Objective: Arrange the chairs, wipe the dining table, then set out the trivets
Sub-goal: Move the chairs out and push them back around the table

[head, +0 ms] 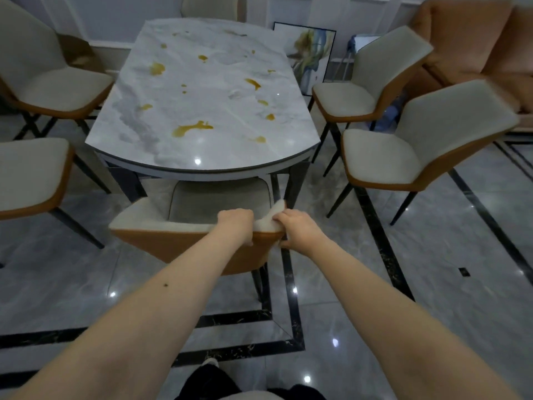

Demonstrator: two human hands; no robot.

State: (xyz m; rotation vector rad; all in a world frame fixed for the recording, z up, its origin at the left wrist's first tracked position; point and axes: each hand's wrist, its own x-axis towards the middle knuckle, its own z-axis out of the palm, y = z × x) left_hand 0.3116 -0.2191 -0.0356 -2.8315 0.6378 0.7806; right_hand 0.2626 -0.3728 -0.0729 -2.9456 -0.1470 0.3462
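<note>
I am holding the top of the cream and orange padded chair (pixel 190 223) at the near end of the white marble dining table (pixel 202 96). My left hand (pixel 236 225) is curling over the top of the chair back, and my right hand (pixel 297 228) is gripping the right corner of that same back, fingers on the soft front and thumb behind. The seat is sitting partly under the near edge of the table.

The chair looks big, with thin dark legs, so I am guessing it is a bit heavy and will slide better than it lifts. The floor is shiny and looks slippery, so it may scoot fast. The cream part looks soft and squashy, and the orange shell looks stiff, so the top rim is a good place to hold.

Two more chairs (pixel 403 134) are standing away from the right edge, and two (pixel 43 73) are off the left edge. Yellow spills (pixel 190 128) are lying all over the tabletop. I am not seeing any cloth or trivets.
</note>
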